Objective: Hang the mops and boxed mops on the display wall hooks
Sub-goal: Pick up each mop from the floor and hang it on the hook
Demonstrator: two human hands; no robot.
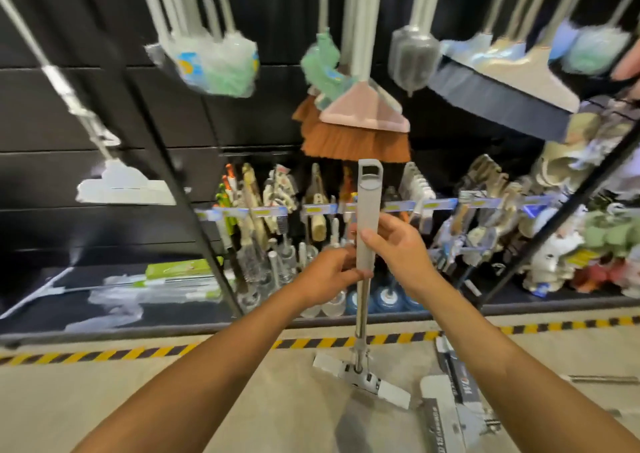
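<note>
**A:** Head camera: where is the mop?

**B:** The mop stands upright at centre. Its hanging loop points to 12 o'clock and its flat head is low by the floor at 6 o'clock.

**A:** And the hands?

**B:** The left hand has its fingers curled round the bottom of the grey grip. The right hand, just above at 1 o'clock, clamps the grip with the thumb across the front.

**A:** What's around it?

**B:** A broom with orange bristles hangs on the black display wall at 12 o'clock. Boxed mops lie at 4 o'clock, near the striped tape.
</note>
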